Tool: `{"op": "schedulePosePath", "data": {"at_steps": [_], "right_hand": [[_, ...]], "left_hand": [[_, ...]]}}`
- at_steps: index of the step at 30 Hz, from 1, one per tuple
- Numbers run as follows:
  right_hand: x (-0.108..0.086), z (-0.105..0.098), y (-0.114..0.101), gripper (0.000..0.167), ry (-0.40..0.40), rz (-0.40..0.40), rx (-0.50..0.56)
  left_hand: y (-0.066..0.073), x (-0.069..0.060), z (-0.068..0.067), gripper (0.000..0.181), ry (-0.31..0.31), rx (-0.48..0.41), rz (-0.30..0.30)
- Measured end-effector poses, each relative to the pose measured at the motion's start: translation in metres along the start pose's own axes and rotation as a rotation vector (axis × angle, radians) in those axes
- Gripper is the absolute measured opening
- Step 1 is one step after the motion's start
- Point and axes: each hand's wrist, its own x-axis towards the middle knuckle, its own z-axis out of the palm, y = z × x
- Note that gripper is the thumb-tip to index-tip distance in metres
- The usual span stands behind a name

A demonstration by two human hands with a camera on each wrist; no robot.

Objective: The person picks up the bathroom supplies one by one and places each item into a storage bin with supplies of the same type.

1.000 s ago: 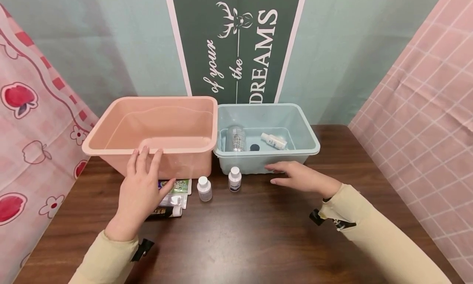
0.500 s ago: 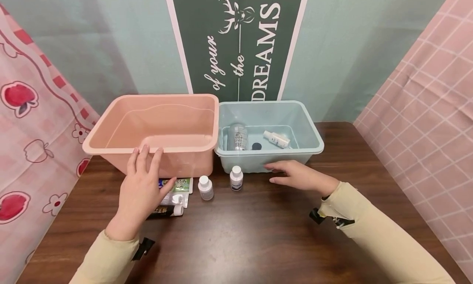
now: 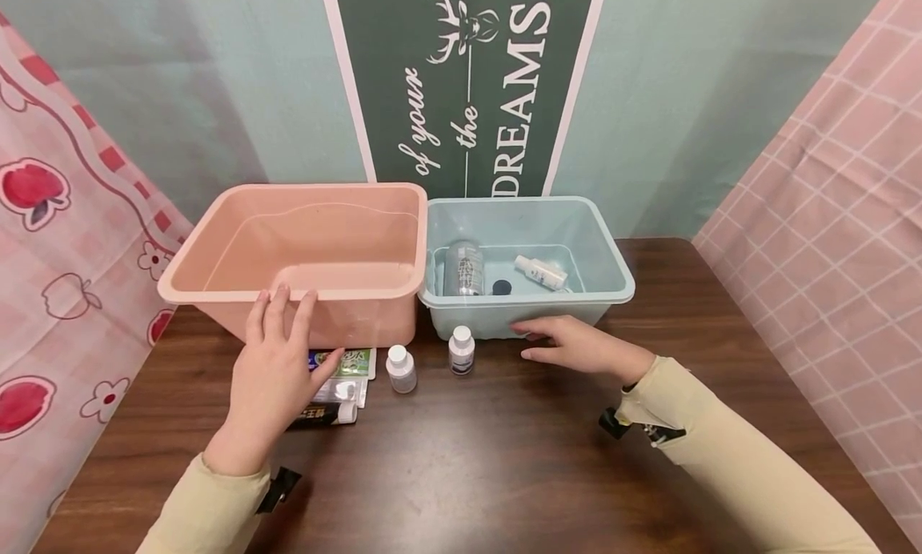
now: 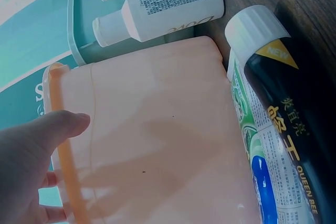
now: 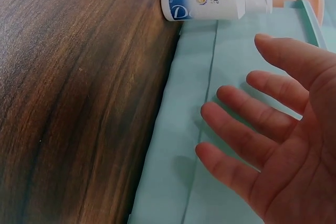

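Observation:
My left hand (image 3: 268, 382) has its fingertips at the front rim of the pink bin (image 3: 367, 322), thumb spread to the right. In the left wrist view that hand (image 4: 31, 150) shows its thumb in front of the rim and holds nothing. Beside the blue bin's front wall (image 3: 479, 320) is my right hand (image 3: 579, 346); in the right wrist view its fingers (image 5: 236, 135) are spread and grip nothing. Between the hands stand two small white bottles, a left one (image 3: 401, 371) and a right one (image 3: 462, 351), whose label reads Dove in the right wrist view.
Partly under my left hand lie a black toothpaste tube (image 3: 327, 414), a silvery pack (image 3: 344, 391) and a green-blue pack (image 3: 354, 363). Inside the blue bin are a clear bottle (image 3: 464, 270), a white bottle (image 3: 540, 272) and a dark disc (image 3: 502, 287). Fabric hangs around the wooden table (image 3: 461, 474).
The head view has shifted slightly, so the bins and bottles sit a little farther right. Both hands keep nearly the same pose and place.

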Motion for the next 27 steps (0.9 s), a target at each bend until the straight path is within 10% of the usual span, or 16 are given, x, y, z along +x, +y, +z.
{"op": "schedulePosePath", "data": {"at_steps": [27], "right_hand": [[0.026,0.034,-0.017,0.053,-0.006,0.091,0.456]], "left_hand": [[0.001,0.0,-0.003,0.079,-0.02,0.006,0.0]]}}
